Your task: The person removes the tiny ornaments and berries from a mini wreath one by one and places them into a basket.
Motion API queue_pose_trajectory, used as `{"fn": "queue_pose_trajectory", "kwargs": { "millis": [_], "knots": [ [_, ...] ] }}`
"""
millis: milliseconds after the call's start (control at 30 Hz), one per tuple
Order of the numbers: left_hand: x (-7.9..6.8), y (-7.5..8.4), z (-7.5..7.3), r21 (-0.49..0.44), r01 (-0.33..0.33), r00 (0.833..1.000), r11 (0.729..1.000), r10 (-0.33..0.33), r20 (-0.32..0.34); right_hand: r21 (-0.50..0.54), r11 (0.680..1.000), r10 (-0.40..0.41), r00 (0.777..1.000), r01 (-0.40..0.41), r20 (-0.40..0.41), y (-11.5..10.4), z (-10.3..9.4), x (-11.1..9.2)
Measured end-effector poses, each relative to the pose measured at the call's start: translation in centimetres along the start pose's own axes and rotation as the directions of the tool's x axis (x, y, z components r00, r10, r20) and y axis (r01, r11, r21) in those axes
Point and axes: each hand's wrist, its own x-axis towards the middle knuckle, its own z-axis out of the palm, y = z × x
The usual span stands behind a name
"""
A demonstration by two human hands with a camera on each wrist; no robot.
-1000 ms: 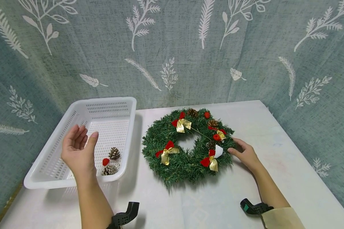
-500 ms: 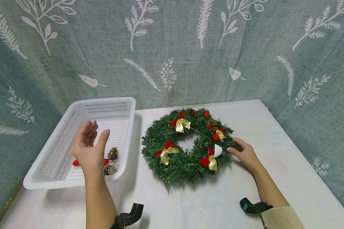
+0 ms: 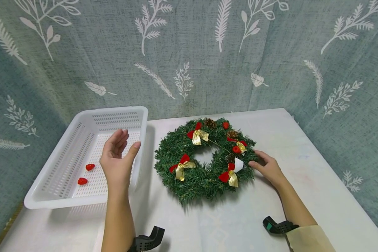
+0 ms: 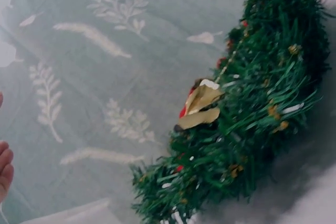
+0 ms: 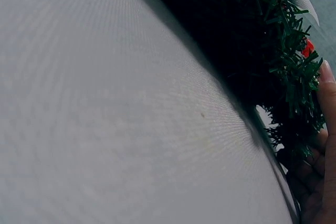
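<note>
Hiding part of the basket (image 3: 66, 203), the empty left hand (image 3: 118, 161) gapes wide; the right hand (image 3: 269, 169) grips the wreath (image 3: 204, 180).

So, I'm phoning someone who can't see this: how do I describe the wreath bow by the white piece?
On the white table, find the green wreath, right of the basket. At its near right sits a red and gold bow. Unlike the other bows, it has a white piece beside it.

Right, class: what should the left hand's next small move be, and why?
Probably bring the left hand to the left side of the wreath: it hovers over the basket, apparently empty, while the right hand grips the wreath's right edge.
</note>
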Motion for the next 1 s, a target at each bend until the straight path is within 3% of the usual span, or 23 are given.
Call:
{"fn": "queue_pose_trajectory", "kwargs": {
  "millis": [267,533,833,1000],
  "knots": [
    [-1.0,0.2,1.6,-0.091,0.012,0.995,0.996,-0.002,0.104,-0.001,1.0,0.002,1.0,-0.002,0.006,-0.5,-0.2,-0.2],
    [-2.0,0.3,2.9,-0.073,0.017,0.983,0.997,-0.003,0.181,-0.016,1.0,-0.002,1.0,0.002,0.001,-0.3,-0.1,-0.2],
    [-3.1,0.3,4.4,-0.046,0.003,0.959,0.999,0.01,0.283,0.001,1.0,0.003,1.0,-0.003,0.009,-0.1,0.0,-0.1],
    [-3.5,0.1,5.3,-0.024,-0.048,0.946,0.999,0.054,0.319,0.005,1.0,0.003,1.0,-0.003,0.01,-0.1,0.0,-0.1]
  ]
}}
